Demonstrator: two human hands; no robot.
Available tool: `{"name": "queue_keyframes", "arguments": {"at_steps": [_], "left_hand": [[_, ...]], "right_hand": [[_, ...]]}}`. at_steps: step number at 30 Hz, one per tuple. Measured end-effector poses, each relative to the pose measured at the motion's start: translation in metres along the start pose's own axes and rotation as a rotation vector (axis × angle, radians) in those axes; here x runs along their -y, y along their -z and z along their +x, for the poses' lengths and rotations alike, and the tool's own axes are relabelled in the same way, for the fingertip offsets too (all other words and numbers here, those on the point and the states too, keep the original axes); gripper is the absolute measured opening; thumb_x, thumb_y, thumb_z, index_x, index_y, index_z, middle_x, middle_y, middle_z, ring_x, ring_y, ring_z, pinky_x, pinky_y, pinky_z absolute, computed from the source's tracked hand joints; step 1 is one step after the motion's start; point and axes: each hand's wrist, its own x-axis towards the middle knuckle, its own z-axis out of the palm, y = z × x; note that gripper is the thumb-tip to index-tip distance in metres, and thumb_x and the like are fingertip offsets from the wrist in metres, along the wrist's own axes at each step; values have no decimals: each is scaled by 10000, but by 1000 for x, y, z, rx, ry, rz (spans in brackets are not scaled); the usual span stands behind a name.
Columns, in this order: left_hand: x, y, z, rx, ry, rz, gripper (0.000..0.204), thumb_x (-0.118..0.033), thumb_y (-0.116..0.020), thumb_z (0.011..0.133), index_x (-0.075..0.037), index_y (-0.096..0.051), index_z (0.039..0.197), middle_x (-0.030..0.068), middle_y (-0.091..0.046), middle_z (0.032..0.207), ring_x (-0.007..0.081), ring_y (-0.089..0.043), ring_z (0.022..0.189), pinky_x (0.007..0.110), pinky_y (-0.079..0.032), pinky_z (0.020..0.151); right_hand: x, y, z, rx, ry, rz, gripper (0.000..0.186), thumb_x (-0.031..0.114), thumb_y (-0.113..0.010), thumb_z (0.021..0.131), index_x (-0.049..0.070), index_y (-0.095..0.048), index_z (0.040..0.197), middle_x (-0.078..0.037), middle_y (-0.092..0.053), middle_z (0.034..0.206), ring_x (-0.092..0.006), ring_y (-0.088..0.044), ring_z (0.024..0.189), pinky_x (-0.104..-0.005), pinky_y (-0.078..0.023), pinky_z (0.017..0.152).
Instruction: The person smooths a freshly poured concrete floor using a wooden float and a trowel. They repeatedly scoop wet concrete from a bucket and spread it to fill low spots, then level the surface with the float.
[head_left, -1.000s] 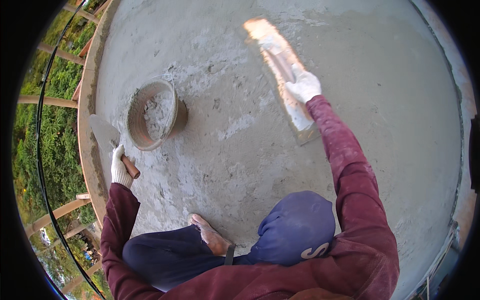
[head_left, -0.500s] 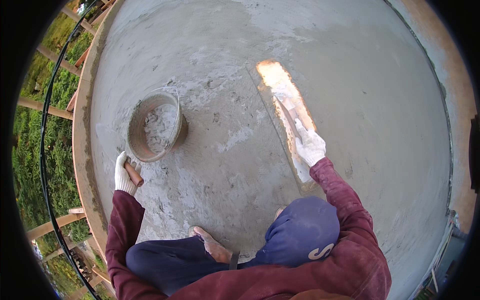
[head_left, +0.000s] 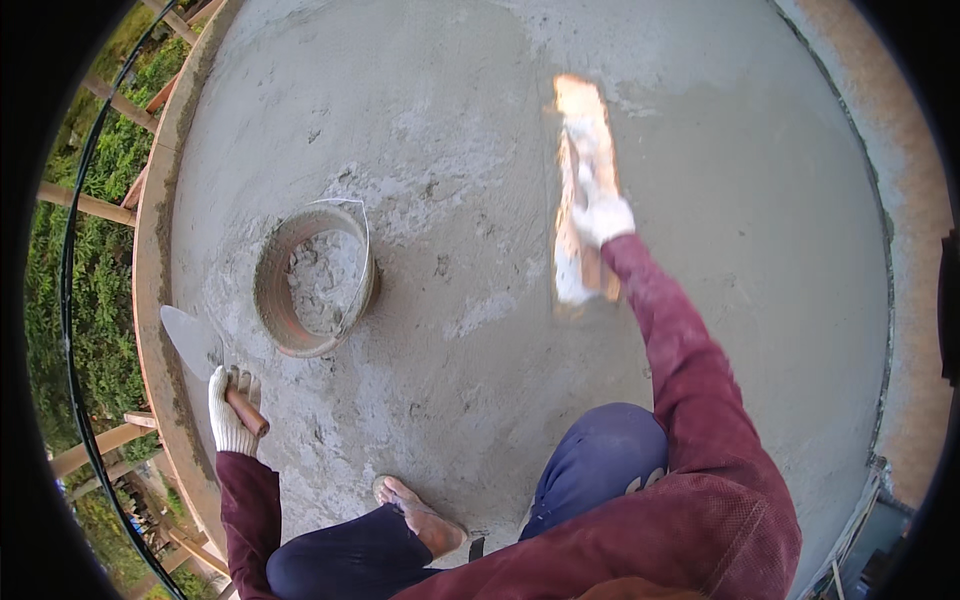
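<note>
In a white knit glove, my right hand (head_left: pixel 603 220) is closed round the handle of a long plastering float (head_left: pixel 588 125), its back crusted pale and orange. The float lies on the wet grey cement (head_left: pixel 480 230) and looks smeared by motion. My left hand (head_left: pixel 232 410), gloved too, grips the wooden handle of a trowel (head_left: pixel 192 338). The trowel's pale blade points away to the upper left, close to the edge of the slab. Right of the trowel and farther off stands a bucket (head_left: pixel 268 290) with lumpy grey mortar (head_left: pixel 325 280) inside and a thin wire handle raised.
A raised border (head_left: pixel 150 260) curves along the left side of the slab. Beyond it are wooden poles (head_left: pixel 88 203), a black cable (head_left: pixel 68 300) and green plants. On the right runs a brownish ledge (head_left: pixel 900 130). My bare foot (head_left: pixel 425 520) rests on the cement.
My right hand has pushed the float farther away and turned it more upright in the picture. My left hand, with the trowel, sits lower and slightly left in the picture.
</note>
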Motion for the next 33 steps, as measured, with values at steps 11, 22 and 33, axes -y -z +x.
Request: {"name": "queue_keyframes", "arguments": {"at_steps": [11, 22, 33], "left_hand": [[-5, 36, -43, -16, -21, 116, 301, -341, -718, 958, -136, -645, 1166, 26, -682, 1183, 205, -656, 1059, 401, -549, 944], [-14, 53, -75, -84, -34, 194, 388, -280, -671, 981, -125, -596, 1329, 20, -674, 1261, 188, -660, 1111, 397, -550, 974], [-20, 39, -84, -6, -67, 176, 446, -244, -642, 997, -91, -546, 1404, 50, -639, 1376, 219, -638, 1183, 416, -522, 1028]], "right_hand": [[-10, 51, 177, -130, -116, -50, 802, 250, -591, 892, 291, -270, 1626, -230, -708, 1213, -405, -705, 1082, -532, -534, 962], [30, 0, 49, -6, -3, -7, 765, 322, -551, 915, 189, -293, 1623, -266, -700, 1189, -428, -700, 1054, -520, -535, 948], [26, 18, -14, 168, -161, -7, 772, 333, -549, 891, 288, -307, 1622, -227, -737, 1082, -406, -725, 957, -517, -552, 894]]}}
